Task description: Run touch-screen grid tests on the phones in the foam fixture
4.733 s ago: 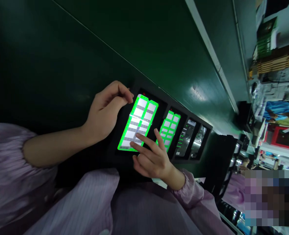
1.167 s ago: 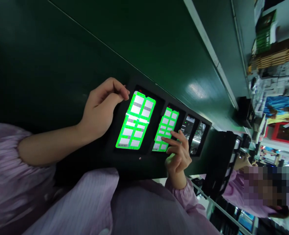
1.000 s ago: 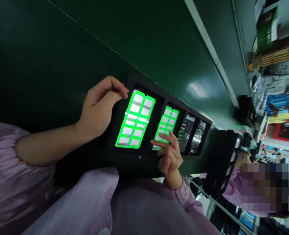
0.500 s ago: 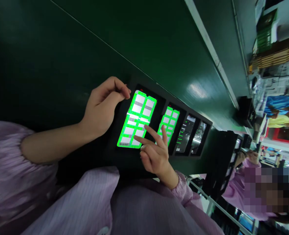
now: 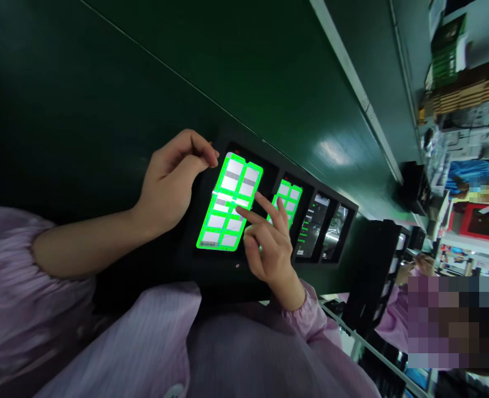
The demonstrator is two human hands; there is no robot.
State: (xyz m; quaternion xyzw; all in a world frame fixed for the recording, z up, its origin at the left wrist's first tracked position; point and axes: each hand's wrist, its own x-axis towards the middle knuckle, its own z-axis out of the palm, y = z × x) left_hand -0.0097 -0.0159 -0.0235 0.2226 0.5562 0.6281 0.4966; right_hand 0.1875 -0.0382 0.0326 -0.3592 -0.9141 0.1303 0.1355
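A black tray (image 5: 186, 260) holds several phones in a row of slots. The phone closest to me (image 5: 229, 235) is lit, with green bands around white and grey blocks. Over its right side is my right hand (image 5: 271, 246), fingers apart, with a fingertip at the screen. Beside the tray's far left corner, my left hand (image 5: 169, 185) is closed, thumb and forefinger pinched together; whatever is between them, if anything, is hidden. A second phone (image 5: 290, 192) shows a similar green pattern, partly covered by my right fingers. Farther along lie two darker phones (image 5: 314, 221).
The tray rests on a dark green bench (image 5: 211, 61) with a pale metal strip (image 5: 352, 72) across it. To the right are another black tray (image 5: 380, 276) and a co-worker in a pink sleeve (image 5: 395, 320). A black box (image 5: 414, 188) stands farther back.
My right hand has slid up and slightly right over the near phone's screen. More of its blocks have turned white in the lower part. My left hand stays in place.
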